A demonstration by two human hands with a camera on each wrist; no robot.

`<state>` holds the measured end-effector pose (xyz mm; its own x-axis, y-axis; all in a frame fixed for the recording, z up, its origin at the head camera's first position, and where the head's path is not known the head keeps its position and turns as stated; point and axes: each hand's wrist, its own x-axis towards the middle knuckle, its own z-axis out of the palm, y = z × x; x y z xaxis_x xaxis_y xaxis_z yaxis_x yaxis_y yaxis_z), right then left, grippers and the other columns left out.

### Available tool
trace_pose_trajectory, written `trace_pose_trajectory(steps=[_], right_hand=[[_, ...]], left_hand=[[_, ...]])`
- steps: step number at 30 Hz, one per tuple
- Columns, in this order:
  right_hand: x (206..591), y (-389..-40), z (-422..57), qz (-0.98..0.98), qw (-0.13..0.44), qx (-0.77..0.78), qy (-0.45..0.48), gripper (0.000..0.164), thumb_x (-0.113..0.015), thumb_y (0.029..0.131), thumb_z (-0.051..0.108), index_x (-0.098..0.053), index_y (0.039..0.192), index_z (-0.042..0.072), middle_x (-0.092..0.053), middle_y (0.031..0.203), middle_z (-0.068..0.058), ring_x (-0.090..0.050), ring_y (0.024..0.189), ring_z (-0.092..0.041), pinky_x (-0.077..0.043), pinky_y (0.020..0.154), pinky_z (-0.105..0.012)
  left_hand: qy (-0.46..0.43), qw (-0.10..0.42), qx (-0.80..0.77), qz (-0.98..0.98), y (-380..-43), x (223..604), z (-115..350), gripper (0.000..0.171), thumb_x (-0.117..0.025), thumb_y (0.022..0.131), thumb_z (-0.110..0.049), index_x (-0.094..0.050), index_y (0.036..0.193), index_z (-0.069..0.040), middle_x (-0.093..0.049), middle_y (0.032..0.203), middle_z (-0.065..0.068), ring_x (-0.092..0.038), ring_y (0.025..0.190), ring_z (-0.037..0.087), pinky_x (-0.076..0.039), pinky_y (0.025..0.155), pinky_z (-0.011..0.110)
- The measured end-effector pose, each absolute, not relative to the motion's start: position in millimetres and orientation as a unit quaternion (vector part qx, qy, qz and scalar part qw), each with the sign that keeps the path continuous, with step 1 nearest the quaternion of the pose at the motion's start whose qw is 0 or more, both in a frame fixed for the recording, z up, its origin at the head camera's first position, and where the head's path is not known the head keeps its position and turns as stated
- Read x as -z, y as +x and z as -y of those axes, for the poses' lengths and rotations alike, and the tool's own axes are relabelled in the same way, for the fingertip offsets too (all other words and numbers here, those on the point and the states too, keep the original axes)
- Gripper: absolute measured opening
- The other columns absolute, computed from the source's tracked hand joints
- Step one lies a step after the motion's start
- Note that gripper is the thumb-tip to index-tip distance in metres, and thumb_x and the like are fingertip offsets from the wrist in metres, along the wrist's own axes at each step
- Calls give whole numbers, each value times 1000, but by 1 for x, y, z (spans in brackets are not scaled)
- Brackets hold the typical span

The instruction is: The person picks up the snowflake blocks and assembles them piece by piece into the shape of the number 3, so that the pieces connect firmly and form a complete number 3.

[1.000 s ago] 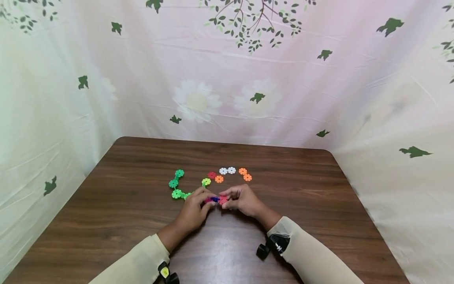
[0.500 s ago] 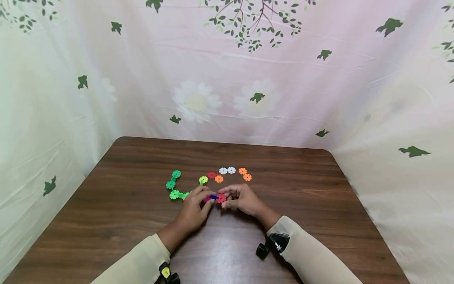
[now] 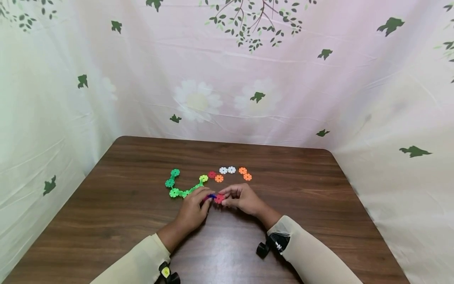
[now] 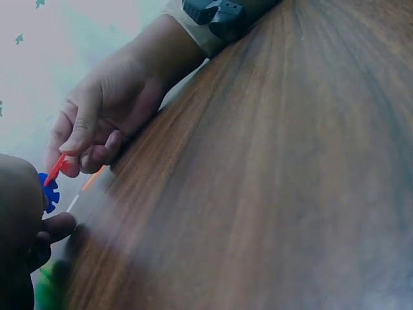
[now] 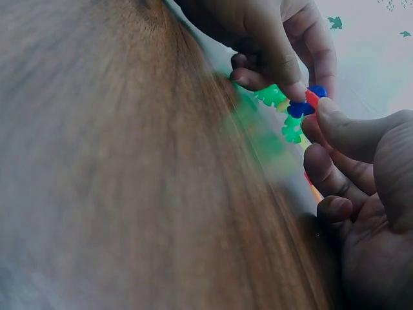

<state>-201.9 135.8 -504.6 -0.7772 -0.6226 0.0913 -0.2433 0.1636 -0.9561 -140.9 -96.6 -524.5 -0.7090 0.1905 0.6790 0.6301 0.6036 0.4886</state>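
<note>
In the head view my left hand [image 3: 193, 207] pinches a blue interlocking disc [image 3: 212, 196], with a bit of magenta showing by its thumb. My right hand [image 3: 244, 200] holds a red interlocking disc [image 3: 219, 199] between thumb and fingers. Red and blue meet edge to edge at an angle, as the right wrist view shows with the blue disc [image 5: 301, 108] behind the red one [image 5: 312, 98]. A curved chain of green discs [image 3: 174, 192] ends in a yellow-green disc [image 3: 203, 178]; my left fingers hide part of it. Whether the chain joins the held discs is hidden.
Beyond the hands lie loose discs: a dark red one [image 3: 211, 174], an orange one [image 3: 219, 178], two white ones [image 3: 227, 170] and two more orange ones [image 3: 245, 174]. The brown wooden table [image 3: 142, 157] ends against a printed cloth backdrop [image 3: 227, 118].
The red and blue discs have shifted slightly left, and the blue one has turned. The green chain has slid a little left and away. Both hands stay nearly in place.
</note>
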Motion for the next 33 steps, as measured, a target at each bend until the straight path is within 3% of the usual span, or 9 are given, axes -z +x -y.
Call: trace_pose_trajectory(steps=[5, 9, 14, 25, 33], right_hand=[[502, -201, -135, -747, 162, 581, -281, 28, -81, 95, -2, -77, 122, -8, -80, 99, -24, -70, 72, -6, -54, 61, -20], [502, -201, -134, -750, 158, 580, -276, 27, -81, 95, -3, -77, 120, -9, -80, 98, -26, -68, 70, -7, -53, 60, -20], [502, -200, -134, -751, 164, 583, -263, 28, -80, 95, -4, -76, 121, -9, -81, 100, -23, -70, 71, -9, -57, 63, -20], [500, -199, -131, -748, 166, 588, -261, 21, -79, 95, -6, -72, 115, -11, -80, 103, -30, -70, 70, -10, -59, 66, -21], [502, -204, -133, -752, 152, 580, -274, 28, -75, 98, -6, -70, 125, -11, -77, 108, -29, -69, 77, -7, -58, 67, -21]], left_hand=[[-273, 298, 395, 825, -147, 536, 101, 28, -72, 94, 6, -80, 119, -4, -80, 110, 10, -76, 101, 20, -64, 86, 32], [-269, 258, 408, 833, -139, 522, 97, 31, -79, 89, 6, -80, 119, -1, -80, 110, 11, -74, 91, 20, -63, 77, 29], [-247, 203, 415, 852, -132, 511, 93, 34, -88, 89, -1, -78, 122, 3, -80, 109, 14, -66, 74, 15, -57, 65, 21], [-226, 202, 392, 869, -131, 509, 90, 30, -89, 89, -5, -80, 117, 2, -81, 110, 10, -76, 99, 23, -64, 84, 35], [-215, 191, 395, 872, -130, 509, 90, 28, -87, 92, -4, -79, 118, 2, -77, 111, 9, -69, 88, 17, -58, 73, 25]])
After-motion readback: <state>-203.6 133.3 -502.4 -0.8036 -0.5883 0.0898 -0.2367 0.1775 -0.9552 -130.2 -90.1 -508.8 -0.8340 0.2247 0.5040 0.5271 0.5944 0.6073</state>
